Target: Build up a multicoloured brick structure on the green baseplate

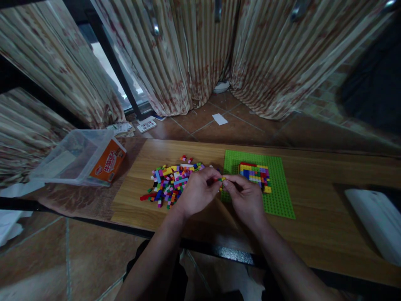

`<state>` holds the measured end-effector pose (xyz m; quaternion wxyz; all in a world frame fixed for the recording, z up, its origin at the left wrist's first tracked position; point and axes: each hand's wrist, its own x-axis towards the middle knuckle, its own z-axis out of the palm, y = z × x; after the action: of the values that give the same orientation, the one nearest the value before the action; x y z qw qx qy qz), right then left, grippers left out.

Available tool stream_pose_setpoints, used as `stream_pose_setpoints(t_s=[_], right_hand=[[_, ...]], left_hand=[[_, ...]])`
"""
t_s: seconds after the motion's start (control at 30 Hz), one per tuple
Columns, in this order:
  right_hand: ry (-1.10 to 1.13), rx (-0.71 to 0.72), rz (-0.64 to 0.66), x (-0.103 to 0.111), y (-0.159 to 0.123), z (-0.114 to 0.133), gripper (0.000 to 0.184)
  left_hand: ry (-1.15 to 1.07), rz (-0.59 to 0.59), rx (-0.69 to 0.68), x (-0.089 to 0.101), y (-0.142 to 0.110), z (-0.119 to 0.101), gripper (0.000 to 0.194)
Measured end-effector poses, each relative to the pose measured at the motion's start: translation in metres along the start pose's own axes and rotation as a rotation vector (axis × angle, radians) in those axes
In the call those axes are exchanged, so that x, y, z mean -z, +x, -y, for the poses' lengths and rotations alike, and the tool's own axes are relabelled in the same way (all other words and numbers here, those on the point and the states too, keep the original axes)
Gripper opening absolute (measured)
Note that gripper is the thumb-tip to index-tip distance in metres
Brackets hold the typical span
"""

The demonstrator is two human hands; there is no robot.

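Pinching small bricks (223, 179) in their fingertips, the left hand (198, 191) and right hand (247, 200) partly block the brick pile (169, 184) at nine o'clock and green board (280, 202) at three; farther out sit a plastic tub (108, 162) at nine, a white case (372, 217) nearing four.

L grip (199, 190) bare | R grip (247, 198) bare | forearms (159, 244) bare | legwear (180, 278) dk

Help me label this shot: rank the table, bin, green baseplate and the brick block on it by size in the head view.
1. Table
2. Bin and green baseplate: too alike to rank
3. Brick block
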<state>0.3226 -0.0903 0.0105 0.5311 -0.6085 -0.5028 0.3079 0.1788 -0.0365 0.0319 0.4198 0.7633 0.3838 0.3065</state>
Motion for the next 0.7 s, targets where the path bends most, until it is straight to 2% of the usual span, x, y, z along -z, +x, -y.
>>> stream_pose_setpoints(t_s=[0.13, 0.2, 0.33, 0.47, 0.57, 0.7], right_hand=[[0.014, -0.011, -0.057, -0.002, -0.001, 0.001, 0.016], [0.085, -0.065, -0.077, -0.003, 0.000, 0.001, 0.018], [0.406, -0.303, -0.056, -0.002, 0.004, 0.007, 0.020], [0.727, -0.493, 0.066, 0.002, 0.007, 0.017, 0.024], [0.719, -0.504, 0.099, 0.002, 0.007, 0.021, 0.031], [0.598, -0.428, 0.103, 0.000, 0.004, 0.018, 0.033]], left_hand=[[-0.039, -0.047, 0.034, -0.004, 0.000, -0.002, 0.007], [-0.096, -0.053, 0.047, -0.004, 0.000, -0.001, 0.008], [-0.271, -0.033, 0.075, -0.003, 0.000, 0.003, 0.013], [-0.441, -0.028, 0.127, -0.002, 0.001, 0.000, 0.016], [-0.532, -0.021, 0.155, -0.002, 0.001, -0.004, 0.014], [-0.610, -0.024, 0.190, -0.001, 0.001, -0.005, 0.017]])
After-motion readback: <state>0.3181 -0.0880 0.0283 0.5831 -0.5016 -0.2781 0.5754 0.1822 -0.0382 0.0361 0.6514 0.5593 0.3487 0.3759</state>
